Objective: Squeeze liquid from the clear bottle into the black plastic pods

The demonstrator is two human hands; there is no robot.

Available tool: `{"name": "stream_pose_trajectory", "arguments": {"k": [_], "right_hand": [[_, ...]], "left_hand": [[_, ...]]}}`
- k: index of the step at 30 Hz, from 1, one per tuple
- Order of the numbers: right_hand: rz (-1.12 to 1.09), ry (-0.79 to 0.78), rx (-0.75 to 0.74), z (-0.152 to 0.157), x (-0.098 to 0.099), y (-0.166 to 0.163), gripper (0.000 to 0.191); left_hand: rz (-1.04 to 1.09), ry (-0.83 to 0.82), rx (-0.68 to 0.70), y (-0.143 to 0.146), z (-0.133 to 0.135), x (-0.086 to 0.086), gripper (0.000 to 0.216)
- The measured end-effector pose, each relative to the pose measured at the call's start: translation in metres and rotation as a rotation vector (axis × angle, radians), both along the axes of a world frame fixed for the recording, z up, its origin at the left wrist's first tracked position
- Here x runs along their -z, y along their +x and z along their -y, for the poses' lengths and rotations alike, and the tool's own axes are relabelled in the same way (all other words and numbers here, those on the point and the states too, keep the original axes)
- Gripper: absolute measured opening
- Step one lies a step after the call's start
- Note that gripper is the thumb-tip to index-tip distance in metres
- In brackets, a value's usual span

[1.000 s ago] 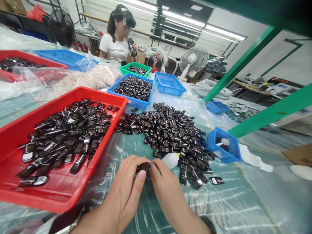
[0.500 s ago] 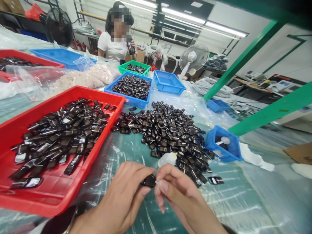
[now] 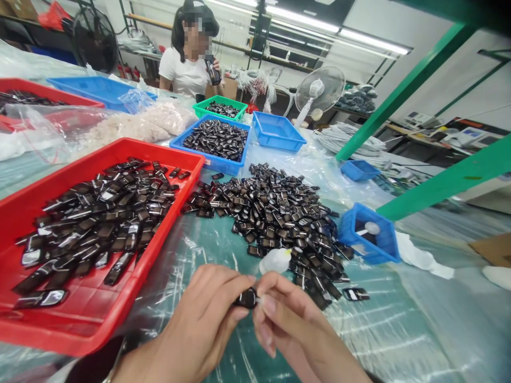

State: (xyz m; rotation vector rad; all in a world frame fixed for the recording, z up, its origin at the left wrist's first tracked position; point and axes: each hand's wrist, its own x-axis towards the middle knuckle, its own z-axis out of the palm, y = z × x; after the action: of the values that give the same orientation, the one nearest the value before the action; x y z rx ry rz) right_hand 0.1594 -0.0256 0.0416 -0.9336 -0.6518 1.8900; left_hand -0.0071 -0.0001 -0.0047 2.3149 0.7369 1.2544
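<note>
My left hand (image 3: 203, 322) pinches a small glossy black part (image 3: 246, 298) between thumb and fingers, low in the middle of the view. My right hand (image 3: 293, 324) meets it from the right, fingers curled and pinched against the same part; a tiny whitish tip shows at its thumb, too small to name. Just beyond my hands lies a small white squeeze bottle (image 3: 275, 260) at the near edge of a big loose heap of black parts (image 3: 275, 213) on the plastic-covered table.
A red tray (image 3: 80, 335) of black parts stands at my left. Farther back are a blue tray (image 3: 217, 165) with parts, a green tray (image 3: 217, 111), another blue tray (image 3: 277, 135), a small blue bin (image 3: 369, 234) at right. A person in white sits opposite. Green frame bars cross the right.
Both hands drew nearer to me and slightly right with the black part. My right hand turned from gripping the part's end to a curled pinch against it.
</note>
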Motion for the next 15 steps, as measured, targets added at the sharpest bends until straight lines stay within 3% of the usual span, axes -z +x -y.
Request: {"name": "stream_pose_trajectory", "arguments": {"k": [9,15], "right_hand": [[-0.028,-0.036,-0.106,0.001,0.013,0.002,0.027],[0.044,0.042,-0.169,0.003,0.01,0.003,0.029]], "left_hand": [[0.061,0.07,0.028,0.002,-0.001,0.001,0.03],[-0.083,0.235,-0.011,-0.001,0.007,-0.014,0.03]]}}
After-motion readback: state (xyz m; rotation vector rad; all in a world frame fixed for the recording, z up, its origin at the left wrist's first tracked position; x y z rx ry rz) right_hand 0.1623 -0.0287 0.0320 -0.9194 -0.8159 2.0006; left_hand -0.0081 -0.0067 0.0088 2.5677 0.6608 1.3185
